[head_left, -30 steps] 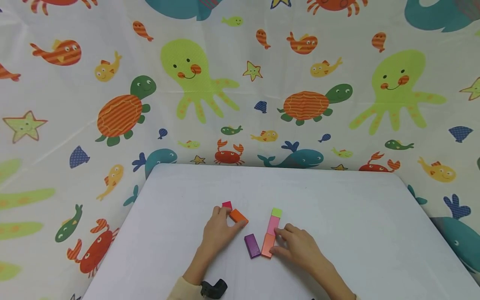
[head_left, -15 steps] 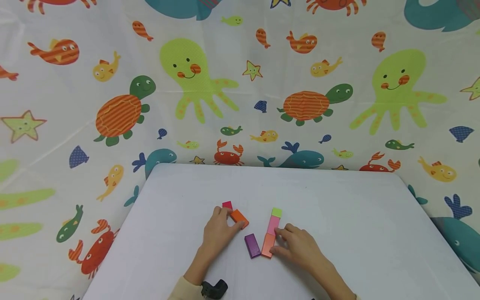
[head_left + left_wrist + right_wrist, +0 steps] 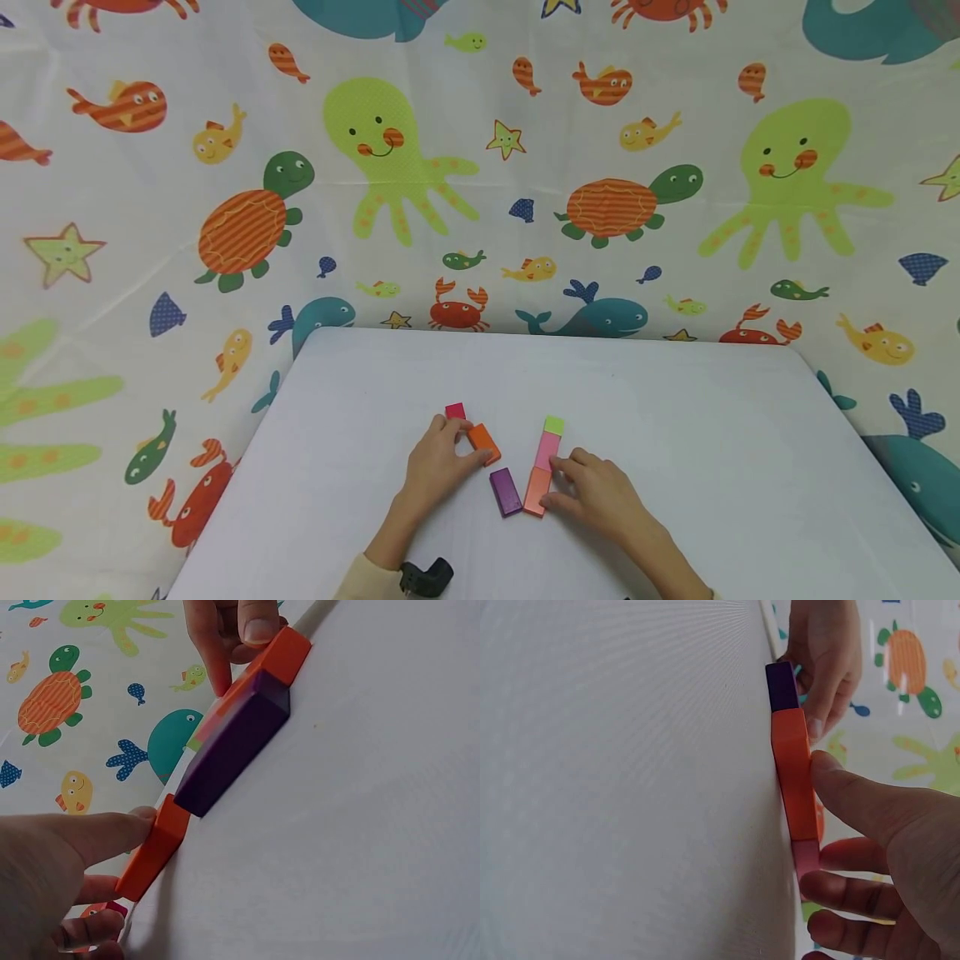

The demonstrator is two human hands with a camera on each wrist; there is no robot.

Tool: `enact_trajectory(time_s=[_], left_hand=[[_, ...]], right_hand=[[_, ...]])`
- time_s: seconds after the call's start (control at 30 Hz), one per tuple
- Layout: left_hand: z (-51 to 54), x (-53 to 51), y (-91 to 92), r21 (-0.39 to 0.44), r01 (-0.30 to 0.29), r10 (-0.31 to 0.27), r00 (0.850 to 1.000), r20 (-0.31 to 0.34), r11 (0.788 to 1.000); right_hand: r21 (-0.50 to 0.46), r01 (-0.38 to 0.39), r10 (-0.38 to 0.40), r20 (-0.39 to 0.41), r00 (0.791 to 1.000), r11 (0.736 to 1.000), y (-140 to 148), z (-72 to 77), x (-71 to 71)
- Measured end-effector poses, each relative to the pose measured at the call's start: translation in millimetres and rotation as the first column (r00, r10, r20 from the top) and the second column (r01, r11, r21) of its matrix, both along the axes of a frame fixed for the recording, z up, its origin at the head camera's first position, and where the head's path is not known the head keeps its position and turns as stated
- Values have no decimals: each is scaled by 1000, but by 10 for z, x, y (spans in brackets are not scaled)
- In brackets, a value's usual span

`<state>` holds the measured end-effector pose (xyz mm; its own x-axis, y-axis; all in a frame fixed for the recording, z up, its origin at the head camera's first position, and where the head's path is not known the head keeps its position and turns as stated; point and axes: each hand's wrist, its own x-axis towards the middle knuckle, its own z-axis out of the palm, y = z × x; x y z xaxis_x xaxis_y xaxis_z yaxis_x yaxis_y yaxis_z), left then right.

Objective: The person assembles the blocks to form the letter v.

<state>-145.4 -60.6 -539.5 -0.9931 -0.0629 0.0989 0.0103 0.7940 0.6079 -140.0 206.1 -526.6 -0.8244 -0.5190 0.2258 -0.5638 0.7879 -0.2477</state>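
My left hand pinches an orange block endwise between thumb and forefinger, on the table. Just behind its fingers is a red block, partly hidden. My right hand rests its thumb against the right side of a salmon-orange block, with a fingertip at a pink block. Those two lie end to end in a row, capped by a lime-green block. A purple block lies between the hands, its near end close to the salmon-orange one. In the left wrist view the orange block stands under the thumb.
The white table has its far edge against a hanging cloth printed with sea animals. A black wrist device sits by the left cuff. White tabletop stretches to both sides of the blocks.
My left hand has nudged the orange block slightly right and nearer, turning it a little toward the purple block. The right hand and its row of blocks stay in place.
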Motion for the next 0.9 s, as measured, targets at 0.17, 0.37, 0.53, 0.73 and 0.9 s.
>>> enact_trajectory(time_s=[0.17, 0.37, 0.53, 0.73, 0.9], left_hand=[[11, -15, -11, 23, -8, 8, 1000, 12, 1000], [26, -34, -41, 11, 4, -4, 1000, 2, 1000], [28, -49, -64, 11, 22, -22, 1000, -2, 1000], [-2, -170, -147, -7, 59, -59, 998, -13, 998], [-9, -308, -235, -16, 94, -94, 995, -18, 995]], right_hand=[[-5, -2, 2, -4, 1000, 1000, -18, -4, -10], [-4, 4, -4, -1, 1000, 1000, -40, -8, -25], [-10, 9, -9, 1, 1000, 1000, -59, -9, -37], [-23, 27, -27, 1, 1000, 999, -139, -9, -96], [-26, 44, -44, -1, 999, 999, -232, -6, -168]])
